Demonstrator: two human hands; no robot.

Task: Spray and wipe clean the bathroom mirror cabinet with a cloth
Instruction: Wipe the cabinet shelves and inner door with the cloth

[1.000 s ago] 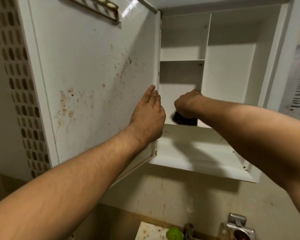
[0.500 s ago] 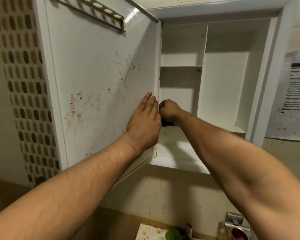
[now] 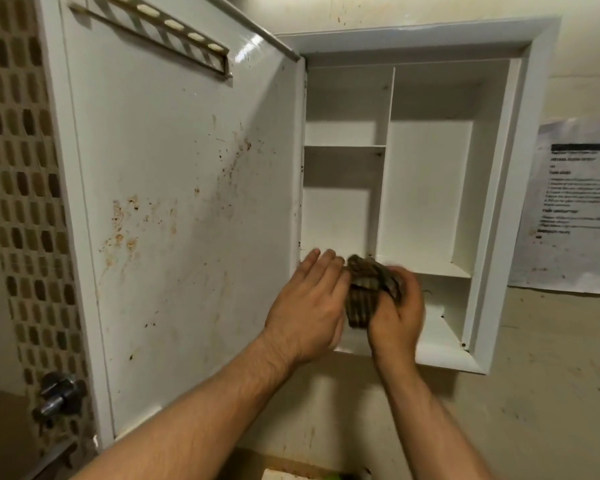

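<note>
Brown mosaic tiles (image 3: pixel 18 202) sit far out to the left of the hands, then comes the white cabinet door (image 3: pixel 187 202), swung open, rusty specks all over its inner face. The left hand (image 3: pixel 305 306) lies flat, fingers straight and together, against that door's hinge-side edge, gripping nothing. Touching it on the right is the dark striped cloth (image 3: pixel 368 289), bunched up. The right hand (image 3: pixel 395 313) has its fingers curled round it, low at the front of the cabinet (image 3: pixel 426 188). Whether the cloth meets the bottom ledge is hard to say through the blur. White shelves (image 3: pixel 345 146) sit above the hands, with a printed paper notice (image 3: pixel 575 202) well off to the right.
</note>
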